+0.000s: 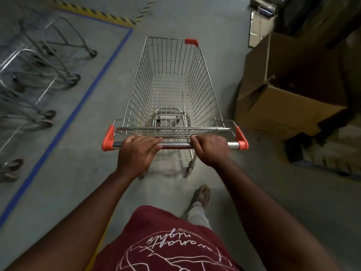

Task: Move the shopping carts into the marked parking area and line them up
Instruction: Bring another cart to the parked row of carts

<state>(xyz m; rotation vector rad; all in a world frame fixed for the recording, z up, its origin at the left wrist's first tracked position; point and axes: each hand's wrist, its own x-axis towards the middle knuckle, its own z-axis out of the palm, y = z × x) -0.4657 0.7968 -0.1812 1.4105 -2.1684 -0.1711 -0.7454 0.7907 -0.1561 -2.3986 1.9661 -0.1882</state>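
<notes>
An empty wire shopping cart point(172, 83) with orange corner caps stands straight ahead of me on the grey floor. My left hand point(137, 153) and my right hand point(210, 150) both grip its metal handle bar point(175, 145), one on each side of the middle. To the left, a blue line point(82, 100) on the floor borders the parking area. Inside that area stand several parked carts point(37, 71), blurred, with their wheels toward the line. The cart I hold is outside the line, to its right.
Open cardboard boxes point(289, 90) stand close on the right of the cart, with more stacked goods behind and below them. A yellow-black striped tape point(97, 13) runs across the far end of the parking area. My foot point(202, 195) is behind the cart.
</notes>
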